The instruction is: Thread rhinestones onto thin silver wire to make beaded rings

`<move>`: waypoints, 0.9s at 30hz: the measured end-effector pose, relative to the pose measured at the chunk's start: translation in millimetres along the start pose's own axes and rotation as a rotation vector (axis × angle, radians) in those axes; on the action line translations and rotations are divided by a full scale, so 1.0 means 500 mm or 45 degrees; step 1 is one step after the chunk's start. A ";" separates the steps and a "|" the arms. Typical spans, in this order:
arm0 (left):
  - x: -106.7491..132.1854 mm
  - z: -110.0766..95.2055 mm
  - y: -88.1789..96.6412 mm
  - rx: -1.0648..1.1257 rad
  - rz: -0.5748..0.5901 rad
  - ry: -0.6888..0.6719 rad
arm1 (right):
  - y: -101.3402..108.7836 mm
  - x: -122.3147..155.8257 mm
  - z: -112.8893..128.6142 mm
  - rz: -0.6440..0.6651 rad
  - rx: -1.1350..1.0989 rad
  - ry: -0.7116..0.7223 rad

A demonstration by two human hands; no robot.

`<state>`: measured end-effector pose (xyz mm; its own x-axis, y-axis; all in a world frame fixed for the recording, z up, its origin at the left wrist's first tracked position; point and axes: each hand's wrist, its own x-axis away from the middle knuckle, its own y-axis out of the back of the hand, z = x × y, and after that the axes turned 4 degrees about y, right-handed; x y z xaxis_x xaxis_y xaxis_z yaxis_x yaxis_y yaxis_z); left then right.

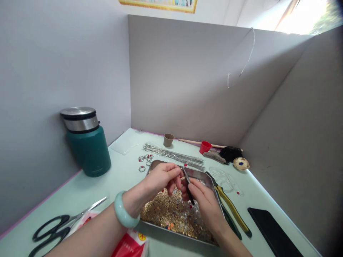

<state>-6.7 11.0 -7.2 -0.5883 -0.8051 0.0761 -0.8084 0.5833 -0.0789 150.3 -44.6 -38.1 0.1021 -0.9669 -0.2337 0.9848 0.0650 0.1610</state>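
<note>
A thin dark tool (188, 185) is pinched in the fingers of the right hand (205, 201), over the metal tray (206, 175) of gold beads (166, 210) near the tabletop's front edge. The left hand (160, 178), with a pale green bangle (123, 210) on its wrist, has its fingertips pressed together on something too small to tell, touching the tool's tip. Pliers (233, 210) lie just right of the tray, scissors (61, 223) at the front left corner, and a green flask (87, 141) stands by the left wall.
</note>
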 end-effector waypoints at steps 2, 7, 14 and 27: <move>0.000 0.000 -0.001 0.020 -0.012 0.010 | 0.000 0.001 0.001 -0.020 0.065 0.013; -0.004 0.004 0.000 -0.016 -0.052 -0.004 | 0.001 0.004 0.006 -0.048 0.340 0.108; -0.006 0.007 0.000 -0.106 -0.094 -0.021 | 0.002 0.005 0.001 -0.070 0.485 0.129; -0.002 -0.001 0.002 -0.069 -0.054 -0.024 | 0.002 0.005 0.009 -0.105 0.581 0.190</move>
<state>-6.9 12.6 -6.7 -0.5536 -0.8306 0.0597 -0.8326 0.5534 -0.0219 151.0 -48.2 -34.4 0.0783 -0.9162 -0.3930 0.8317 -0.1573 0.5325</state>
